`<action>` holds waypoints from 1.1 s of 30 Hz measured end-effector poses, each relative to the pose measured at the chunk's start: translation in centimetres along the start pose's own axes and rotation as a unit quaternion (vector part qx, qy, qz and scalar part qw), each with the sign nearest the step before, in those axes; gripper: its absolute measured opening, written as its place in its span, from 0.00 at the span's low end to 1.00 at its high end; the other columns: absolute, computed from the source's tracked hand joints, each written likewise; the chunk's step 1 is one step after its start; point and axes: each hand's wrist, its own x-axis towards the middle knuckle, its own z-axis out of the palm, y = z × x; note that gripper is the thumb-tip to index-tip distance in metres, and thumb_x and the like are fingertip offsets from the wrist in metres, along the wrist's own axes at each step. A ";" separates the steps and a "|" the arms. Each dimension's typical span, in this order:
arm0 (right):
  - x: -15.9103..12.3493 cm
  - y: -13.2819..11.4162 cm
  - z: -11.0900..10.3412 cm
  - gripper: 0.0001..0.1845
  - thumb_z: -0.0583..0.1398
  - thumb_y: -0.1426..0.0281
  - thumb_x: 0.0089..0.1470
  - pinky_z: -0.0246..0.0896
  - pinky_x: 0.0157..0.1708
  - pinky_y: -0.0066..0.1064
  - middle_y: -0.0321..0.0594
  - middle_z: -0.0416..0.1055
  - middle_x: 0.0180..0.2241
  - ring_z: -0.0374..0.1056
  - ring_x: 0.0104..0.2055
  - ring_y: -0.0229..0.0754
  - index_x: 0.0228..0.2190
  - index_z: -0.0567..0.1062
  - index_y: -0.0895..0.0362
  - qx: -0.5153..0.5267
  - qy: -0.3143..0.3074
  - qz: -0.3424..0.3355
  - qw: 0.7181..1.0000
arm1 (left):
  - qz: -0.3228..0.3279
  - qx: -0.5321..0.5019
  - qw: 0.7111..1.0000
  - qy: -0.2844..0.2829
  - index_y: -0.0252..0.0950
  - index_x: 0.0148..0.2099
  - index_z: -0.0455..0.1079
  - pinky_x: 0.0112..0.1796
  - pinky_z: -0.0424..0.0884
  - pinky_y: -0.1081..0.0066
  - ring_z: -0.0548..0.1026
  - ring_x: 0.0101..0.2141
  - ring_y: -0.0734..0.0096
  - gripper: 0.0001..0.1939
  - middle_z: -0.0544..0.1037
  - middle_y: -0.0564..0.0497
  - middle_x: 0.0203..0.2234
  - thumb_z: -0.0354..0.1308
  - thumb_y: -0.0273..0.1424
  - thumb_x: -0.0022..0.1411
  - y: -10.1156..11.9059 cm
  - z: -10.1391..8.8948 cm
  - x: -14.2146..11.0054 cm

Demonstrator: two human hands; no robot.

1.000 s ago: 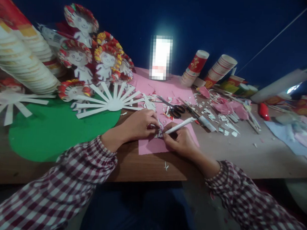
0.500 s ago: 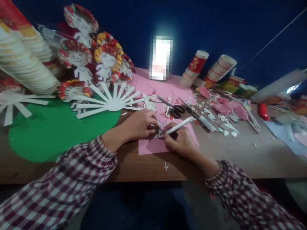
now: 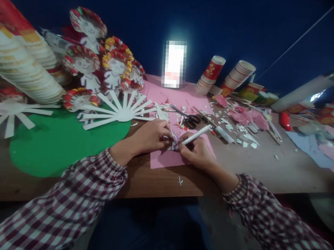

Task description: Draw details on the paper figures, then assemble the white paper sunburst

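My left hand (image 3: 157, 135) is closed with its fingertips on a small white paper cutout (image 3: 173, 144) that has purple lines drawn on it. Gripped in my right hand (image 3: 197, 150) is a white marker pen (image 3: 196, 135), tilted, its tip end at the cutout; the tip itself is hidden by the fingers. Both hands rest over a pink sheet of paper (image 3: 162, 162) on the wooden table. Just beyond the hands lie black-handled scissors (image 3: 191, 121).
Left of the hands, a white paper fan shape (image 3: 125, 114) overlaps a green round mat (image 3: 69, 146). Behind stand paper dolls (image 3: 116, 65) and stacked paper cups (image 3: 25, 67). Paper scraps (image 3: 245, 130) litter the right side, near more cups (image 3: 238, 76). A bright pixelated screen (image 3: 174, 64) stands at the back.
Both hands stay almost in place over the cutout. The pen has tilted very slightly, and the whole view has shifted a little.
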 end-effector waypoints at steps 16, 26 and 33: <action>0.0 -0.2 0.0 0.03 0.57 0.71 0.48 0.54 0.22 0.24 0.33 0.64 0.22 0.58 0.23 0.32 0.28 0.70 0.58 -0.011 -0.009 -0.019 1.000 | -0.005 -0.002 1.000 -0.004 0.39 0.38 0.77 0.41 0.67 0.66 0.71 0.38 0.67 0.08 0.74 0.48 0.37 0.60 0.29 0.56 0.3 -0.3 -0.1; 0.0 0.0 0.0 0.03 0.58 0.72 0.48 0.52 0.21 0.23 0.32 0.64 0.21 0.58 0.22 0.32 0.28 0.70 0.59 -0.026 -0.013 -0.023 0.999 | 0.002 -0.007 1.000 -0.002 0.40 0.38 0.78 0.41 0.66 0.65 0.70 0.38 0.66 0.08 0.75 0.48 0.36 0.61 0.28 0.55 0.2 -0.2 0.1; 0.0 0.3 0.0 0.03 0.58 0.72 0.49 0.52 0.22 0.23 0.31 0.63 0.20 0.57 0.22 0.32 0.29 0.70 0.58 -0.044 -0.016 -0.034 0.998 | 0.001 -0.010 1.000 -0.004 0.40 0.38 0.78 0.40 0.66 0.66 0.70 0.37 0.67 0.08 0.75 0.48 0.37 0.60 0.28 0.55 0.1 -0.2 0.0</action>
